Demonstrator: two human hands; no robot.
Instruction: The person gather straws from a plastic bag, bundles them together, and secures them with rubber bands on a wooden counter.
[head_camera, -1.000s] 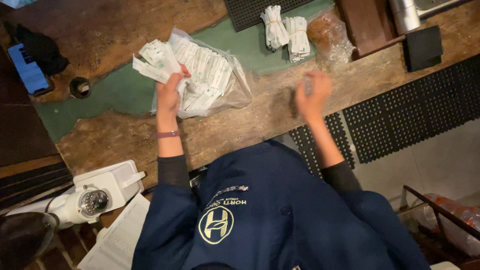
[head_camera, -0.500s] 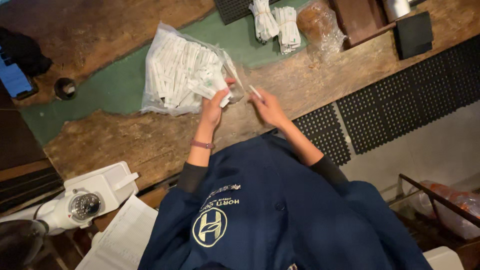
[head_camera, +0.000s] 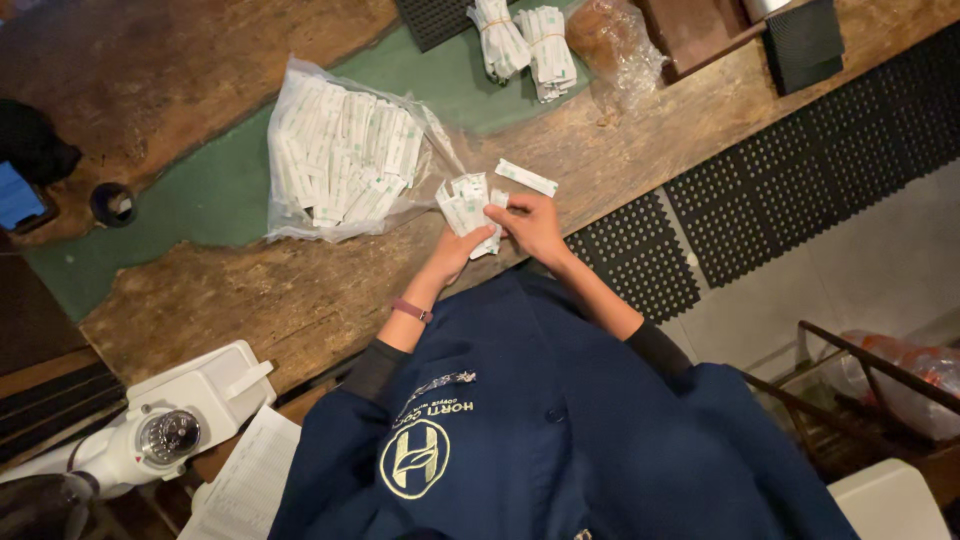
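Landmark: the clear plastic bag (head_camera: 345, 160) of white paper sachets, lying on the wooden bench (head_camera: 250, 300). Just to the bag's right, the person's left hand (head_camera: 462, 250) has its fingers closed round a small stack of white sachets (head_camera: 467, 203), held fanned and upright over the bench edge. The right hand (head_camera: 535, 225) meets the stack from its far side, fingers pinched on the edge of the outermost sachet; the grip looks light, thumb and forefinger only. Judged step: squaring or counting the stack, one piece at a time. The next move would call for keeping the left-hand grip firm so the fan does not slip, and for a clean pinch on a single sachet, since they are thin and alike. One loose sachet (head_camera: 527, 177) lies flat on the bench just beyond the hands, right of the bag. Further right and above the bag, two banded bundles (head_camera: 522, 40) of the same white sachets rest on the green mat (head_camera: 200, 190), which also runs under the bag. Next to the bundles sits a crumpled clear bag of brown contents (head_camera: 615, 40). Left of the landmark bag, well apart, a small dark round cap (head_camera: 112, 203). Print on the sachets is too small to make out; faint green marks only.
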